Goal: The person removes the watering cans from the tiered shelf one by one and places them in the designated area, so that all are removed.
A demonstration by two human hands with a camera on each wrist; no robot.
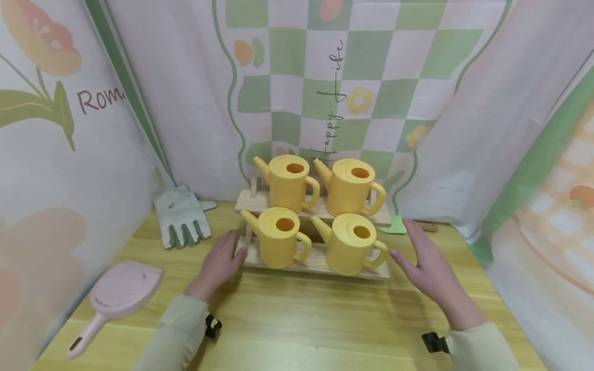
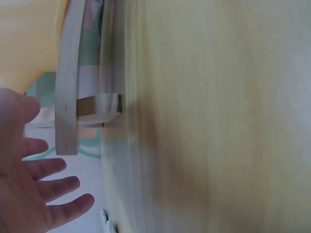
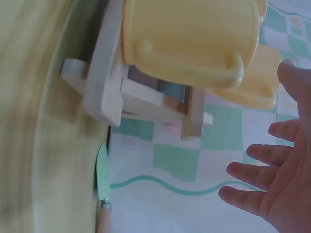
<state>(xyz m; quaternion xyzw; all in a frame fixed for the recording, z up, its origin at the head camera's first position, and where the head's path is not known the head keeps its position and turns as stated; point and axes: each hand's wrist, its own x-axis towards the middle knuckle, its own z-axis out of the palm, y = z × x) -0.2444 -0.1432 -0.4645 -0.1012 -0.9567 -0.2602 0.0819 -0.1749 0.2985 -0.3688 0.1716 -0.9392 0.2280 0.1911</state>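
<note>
A two-tier wooden rack [image 1: 313,256] stands in the middle of the table in the head view. Its upper board carries two yellow watering cans [image 1: 284,190] [image 1: 345,190], and two more [image 1: 276,245] [image 1: 347,252] sit on the lower board, all with spouts to the left. Beside the rack's left end is my left hand [image 1: 218,265], fingers spread; whether the thumb touches the board I cannot tell. In the left wrist view this hand [image 2: 24,179] holds nothing. My right hand [image 1: 429,268], also spread and holding nothing, hovers by the handle of the lower right can.
A work glove [image 1: 180,214] lies at the back left, a pink dustpan [image 1: 121,289] at the front left. Behind my right hand lies a small green-bladed trowel [image 1: 395,225] with a wooden handle. Patterned curtains [image 1: 325,62] enclose the back and sides.
</note>
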